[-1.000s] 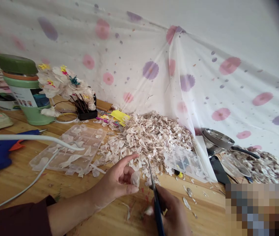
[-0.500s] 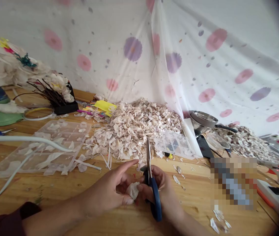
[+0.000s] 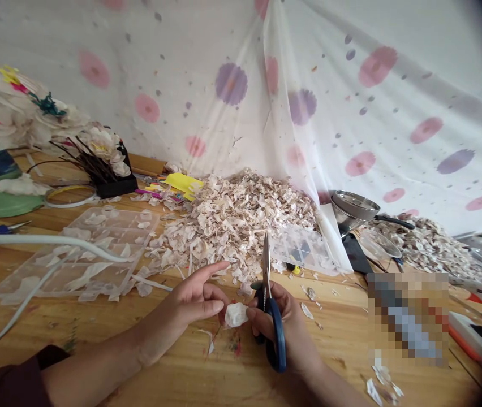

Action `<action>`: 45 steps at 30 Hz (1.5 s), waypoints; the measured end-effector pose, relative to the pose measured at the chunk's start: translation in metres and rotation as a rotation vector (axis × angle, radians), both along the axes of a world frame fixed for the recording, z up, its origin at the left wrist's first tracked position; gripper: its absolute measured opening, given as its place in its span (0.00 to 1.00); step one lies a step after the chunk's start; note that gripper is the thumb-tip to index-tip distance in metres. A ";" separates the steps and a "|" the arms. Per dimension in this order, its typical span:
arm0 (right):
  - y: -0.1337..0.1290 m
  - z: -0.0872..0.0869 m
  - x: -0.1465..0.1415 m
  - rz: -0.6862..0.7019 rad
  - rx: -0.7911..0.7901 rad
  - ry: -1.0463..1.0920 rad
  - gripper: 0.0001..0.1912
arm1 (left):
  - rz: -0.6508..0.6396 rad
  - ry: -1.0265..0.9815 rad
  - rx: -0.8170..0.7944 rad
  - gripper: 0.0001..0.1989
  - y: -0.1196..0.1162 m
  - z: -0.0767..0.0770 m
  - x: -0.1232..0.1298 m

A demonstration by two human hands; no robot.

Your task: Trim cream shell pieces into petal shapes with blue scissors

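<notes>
My right hand (image 3: 285, 322) is closed round blue-handled scissors (image 3: 277, 339), whose blades point up and away. Between its thumb and finger it also pinches a small whitish petal (image 3: 236, 315). Just left of the petal is my left hand (image 3: 198, 299), with its index finger stretched out and its thumb apart from the other fingers; its lower fingers lie close to the petal's edge. A thin scrap (image 3: 211, 346) lies on the wooden table below. Behind both hands rises a large heap of pale dried petals (image 3: 241, 220).
A clear compartment tray (image 3: 109, 226) with petals lies left, crossed by a white cable (image 3: 54, 240). Metal bowls (image 3: 355, 206), a second petal heap (image 3: 423, 243) and a blurred-out object (image 3: 408, 322) are right. Paper flowers (image 3: 100, 147) stand back left.
My left hand has drawn slightly left and opened, its thumb off the petal. My right hand has shifted a little right with the scissors and petal. A scrap now shows on the table below.
</notes>
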State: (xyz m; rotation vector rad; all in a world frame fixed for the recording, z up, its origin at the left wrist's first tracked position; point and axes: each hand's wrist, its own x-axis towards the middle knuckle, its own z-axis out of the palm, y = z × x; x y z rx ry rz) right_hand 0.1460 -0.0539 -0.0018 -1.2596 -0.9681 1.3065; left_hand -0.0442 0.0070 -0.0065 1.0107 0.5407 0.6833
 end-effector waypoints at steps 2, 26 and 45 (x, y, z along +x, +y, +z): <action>0.000 -0.002 0.000 -0.002 0.000 0.009 0.25 | -0.008 -0.025 -0.031 0.39 0.001 0.002 0.000; -0.011 -0.003 -0.012 0.010 0.131 -0.083 0.20 | -0.169 0.285 0.190 0.12 -0.010 -0.008 0.011; -0.018 -0.009 0.012 0.225 0.219 -1.037 0.17 | 0.362 -0.048 -0.172 0.14 -0.004 0.002 0.007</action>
